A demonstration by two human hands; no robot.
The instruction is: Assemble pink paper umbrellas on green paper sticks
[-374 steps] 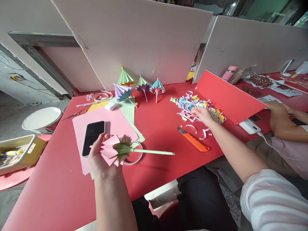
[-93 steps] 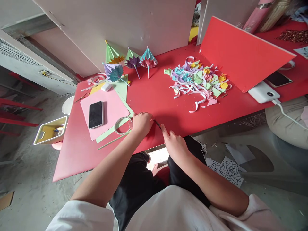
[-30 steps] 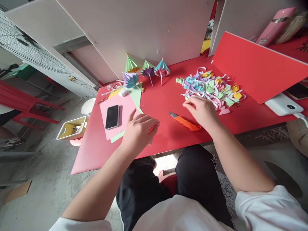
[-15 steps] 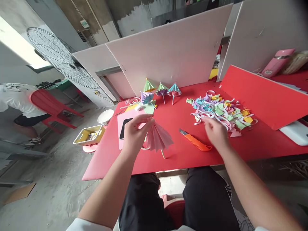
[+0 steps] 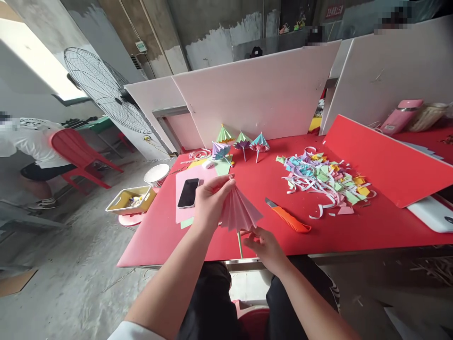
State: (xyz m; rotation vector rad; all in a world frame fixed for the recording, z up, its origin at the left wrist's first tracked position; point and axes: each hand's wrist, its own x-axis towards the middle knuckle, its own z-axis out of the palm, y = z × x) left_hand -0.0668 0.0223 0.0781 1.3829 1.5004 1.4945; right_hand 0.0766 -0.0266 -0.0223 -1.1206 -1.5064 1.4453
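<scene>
My left hand (image 5: 212, 196) pinches the top of a pink pleated paper umbrella (image 5: 240, 211), which hangs partly spread over the red table. A thin green stick (image 5: 240, 245) shows below its pleats. Beside the stick is my right hand (image 5: 266, 246), palm side inward, fingers apart and loosely bent near the lower edge of the pleats. I cannot tell whether its fingertips touch the paper. To the right lies an orange utility knife (image 5: 292, 220) with its blade out. A black phone (image 5: 188, 193) rests on pink paper (image 5: 182, 179) left of my left hand.
Several small paper umbrellas (image 5: 242, 141) stand at the back. Coloured paper scraps (image 5: 325, 175) lie in a heap to the right, before a tilted red board (image 5: 385, 160). A yellow bin (image 5: 130, 200) sits off the table's left edge. A person (image 5: 38, 146) is far left.
My right hand has come left from beside the paper scraps to the umbrella's lower edge. Paper strips now lie in front of the heap. My left hand keeps its pinch; the view has shifted slightly.
</scene>
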